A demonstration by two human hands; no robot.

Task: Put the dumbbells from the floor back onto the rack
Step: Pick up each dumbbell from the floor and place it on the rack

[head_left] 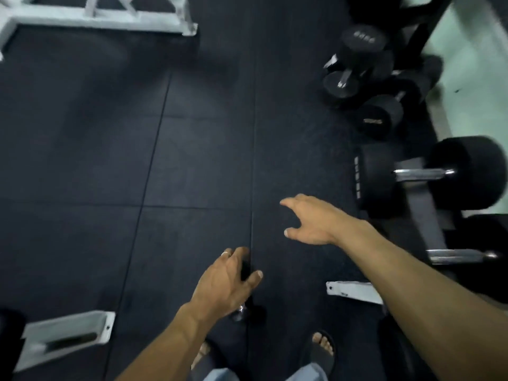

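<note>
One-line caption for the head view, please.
Left hand grips a small dumbbell above the mat; right hand open, empty.

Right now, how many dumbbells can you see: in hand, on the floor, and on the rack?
Held dumbbell, in the left hand: 1
Floor dumbbells, in a blurred pile: about 3
Rack dumbbells: 2, one showing only its handle
Total: about 6
</note>
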